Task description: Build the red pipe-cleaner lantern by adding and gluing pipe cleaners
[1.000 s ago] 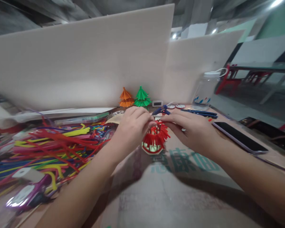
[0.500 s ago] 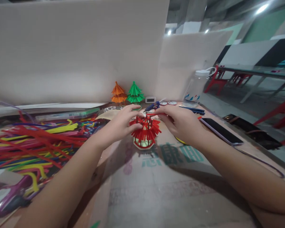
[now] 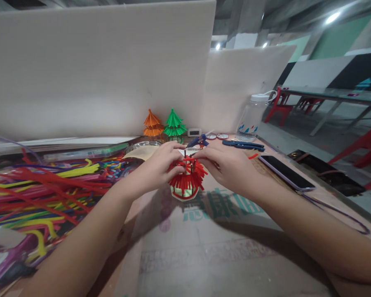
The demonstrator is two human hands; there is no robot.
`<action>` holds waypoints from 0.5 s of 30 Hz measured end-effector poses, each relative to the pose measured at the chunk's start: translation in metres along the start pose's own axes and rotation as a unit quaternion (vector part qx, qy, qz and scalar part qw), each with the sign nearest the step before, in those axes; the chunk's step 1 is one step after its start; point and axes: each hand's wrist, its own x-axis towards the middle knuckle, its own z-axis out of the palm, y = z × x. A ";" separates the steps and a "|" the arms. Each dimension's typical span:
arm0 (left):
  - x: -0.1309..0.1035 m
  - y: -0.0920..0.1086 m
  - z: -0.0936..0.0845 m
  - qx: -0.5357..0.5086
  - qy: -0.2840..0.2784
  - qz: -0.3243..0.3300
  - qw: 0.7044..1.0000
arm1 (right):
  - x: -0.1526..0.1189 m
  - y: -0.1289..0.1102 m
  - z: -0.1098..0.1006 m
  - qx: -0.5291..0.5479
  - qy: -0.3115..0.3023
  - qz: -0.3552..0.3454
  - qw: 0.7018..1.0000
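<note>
A small pavilion model (image 3: 187,181) made of red pipe cleaners stands on the board in front of me. It has a fringed red roof, dark posts and a pale octagonal base. My left hand (image 3: 165,163) is at the upper left of the model, its thumb and fingers closed on the edge near the top. My right hand (image 3: 228,165) is at the upper right, fingertips pinched on a short red pipe cleaner piece (image 3: 190,159) lying across the post tops. The fingertips partly hide the contact points.
Loose colored pipe cleaners (image 3: 49,181) cover the left side. Behind are an orange model tree (image 3: 153,123), a green one (image 3: 174,123) and a blue glue gun (image 3: 199,141). To the right are a water bottle (image 3: 252,117), dark blue pliers-like tool (image 3: 243,145) and a phone (image 3: 287,172).
The view has shifted slightly. My right fingers and the red piece sit a little lower and further left over the model, and a dark post top now shows between my hands.
</note>
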 end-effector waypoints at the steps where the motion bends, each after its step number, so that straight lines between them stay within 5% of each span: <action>1: 0.000 0.001 0.000 0.000 -0.001 -0.003 1.000 | 0.000 0.000 0.001 -0.002 -0.001 -0.002 1.000; 15: 0.001 0.005 -0.001 -0.008 0.002 -0.014 1.000 | -0.004 0.003 0.010 0.053 -0.022 -0.003 0.998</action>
